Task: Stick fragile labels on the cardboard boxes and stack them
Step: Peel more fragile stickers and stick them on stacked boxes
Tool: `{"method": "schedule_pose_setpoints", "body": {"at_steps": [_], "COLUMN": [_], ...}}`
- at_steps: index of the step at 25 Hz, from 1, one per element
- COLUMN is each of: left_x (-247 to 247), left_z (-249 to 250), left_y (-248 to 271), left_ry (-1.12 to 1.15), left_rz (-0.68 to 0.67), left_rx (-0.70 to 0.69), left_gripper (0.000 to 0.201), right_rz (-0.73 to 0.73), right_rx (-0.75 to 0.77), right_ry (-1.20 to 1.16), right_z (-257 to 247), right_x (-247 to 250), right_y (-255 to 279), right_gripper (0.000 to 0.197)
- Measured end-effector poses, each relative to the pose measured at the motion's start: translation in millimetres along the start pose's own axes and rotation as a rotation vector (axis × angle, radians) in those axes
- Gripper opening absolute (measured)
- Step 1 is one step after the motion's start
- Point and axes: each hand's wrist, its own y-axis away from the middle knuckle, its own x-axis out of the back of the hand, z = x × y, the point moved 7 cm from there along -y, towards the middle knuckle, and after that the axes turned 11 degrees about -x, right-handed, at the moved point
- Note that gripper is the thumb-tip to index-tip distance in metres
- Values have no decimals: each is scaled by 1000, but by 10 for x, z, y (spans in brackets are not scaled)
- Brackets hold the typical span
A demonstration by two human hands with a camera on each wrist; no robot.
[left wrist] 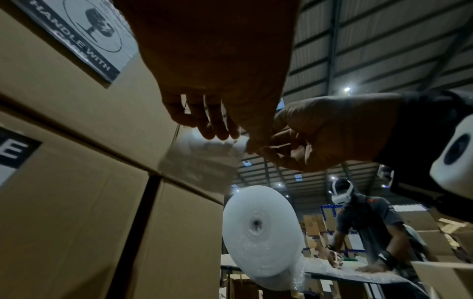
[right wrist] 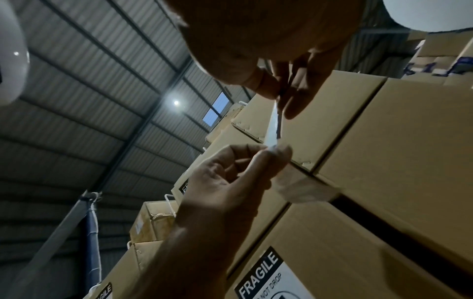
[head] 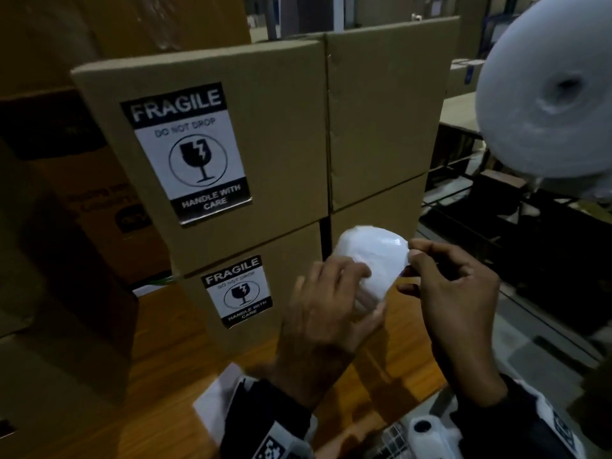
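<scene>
This is a warehouse or packing hall. A high corrugated metal roof [right wrist: 89, 85] on steel beams carries round ceiling lamps [right wrist: 176, 102]. Stacked cardboard boxes [head: 231, 144] bear printed fragile labels [head: 185, 150], and more cartons [left wrist: 320, 228] are piled in the background. A big roll of bubble wrap [left wrist: 258, 228] hangs over a packing table [left wrist: 358, 273], where another person [left wrist: 368, 226] works.

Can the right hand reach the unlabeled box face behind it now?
Probably yes: the right hand hovers just before the unlabeled lower right box with nothing between, but it pinches the white label sheet, also held by the left hand.
</scene>
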Motion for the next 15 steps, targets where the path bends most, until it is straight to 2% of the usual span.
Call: {"method": "schedule_pose_setpoints", "body": {"at_steps": [2, 3, 4, 6, 9, 11, 13, 15], "left_x": [-72, -102, -122, -132, -91, -125, -108, -87], "left_z": [73, 102, 119, 163, 126, 58, 27, 5], "left_y": [-138, -217, -277, -377, -409, -383, -413, -461], "left_ry": [18, 11, -11, 3, 263, 519, 625, 724], "left_rz": [95, 129, 146, 167, 278, 365, 456, 534], "left_rx": [0, 7, 20, 91, 384, 612, 743, 821], "left_gripper": [23, 18, 16, 15, 12, 6, 7, 8], "right_rz": [-45, -76, -103, -155, -226, -324, -474, -618], "right_rx": [38, 56, 82, 143, 207, 161, 81, 47], "right_ry": [-5, -1, 10, 29, 55, 36, -69, -158], "right_z": [-69, -93, -137, -206, -211, -134, -97, -117], "right_x": [83, 119, 140, 211, 273, 193, 61, -49], "right_y": [-195, -288, -353, -502, -760, -893, -971, -1029], "right_gripper": [17, 10, 14, 38, 63, 85, 107, 117]}}
